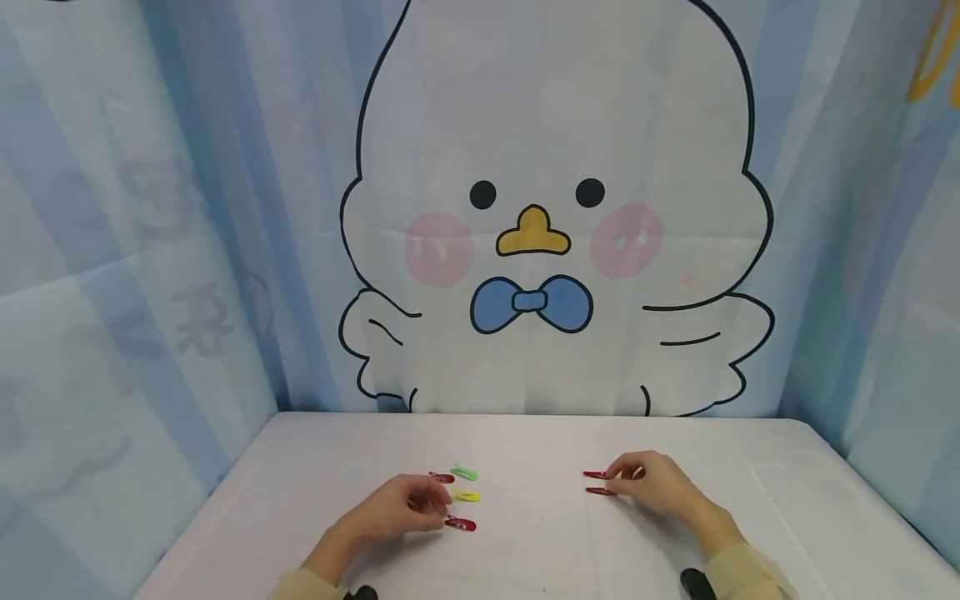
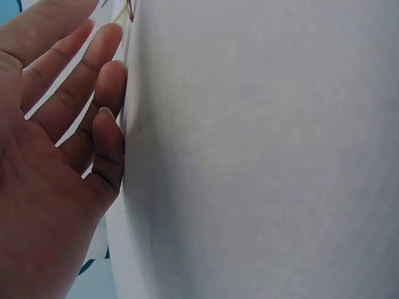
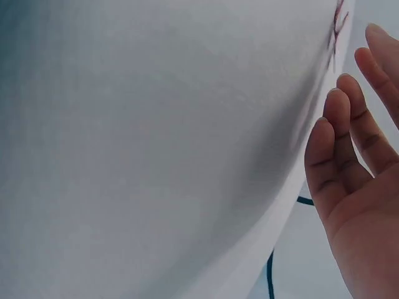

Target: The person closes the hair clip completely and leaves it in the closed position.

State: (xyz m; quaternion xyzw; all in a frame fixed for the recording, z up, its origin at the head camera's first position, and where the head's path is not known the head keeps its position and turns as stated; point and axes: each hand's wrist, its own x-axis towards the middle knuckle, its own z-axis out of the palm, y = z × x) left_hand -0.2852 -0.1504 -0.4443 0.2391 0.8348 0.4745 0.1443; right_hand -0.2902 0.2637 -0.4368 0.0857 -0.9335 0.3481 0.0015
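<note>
On the left of the white table lie several small hair clips: a green clip [image 1: 464, 472], a yellow clip [image 1: 467, 496], a red clip [image 1: 442, 477] at the back and a red clip [image 1: 461, 523] at the front. My left hand [image 1: 405, 504] is just beside them, its fingers loosely bent with nothing between them in the left wrist view. To the right, two red clips lie one behind the other, a rear clip [image 1: 596, 474] and a front clip [image 1: 600, 492]. My right hand [image 1: 656, 483] overlaps their right ends; the right wrist view has its relaxed fingers [image 3: 336, 112] holding nothing.
The white tabletop [image 1: 536, 550] extends between and around both hands. Behind it hangs a curtain [image 1: 555, 358] printed with a large white bird in a blue bow tie. More pale blue cloth hangs along both sides of the table.
</note>
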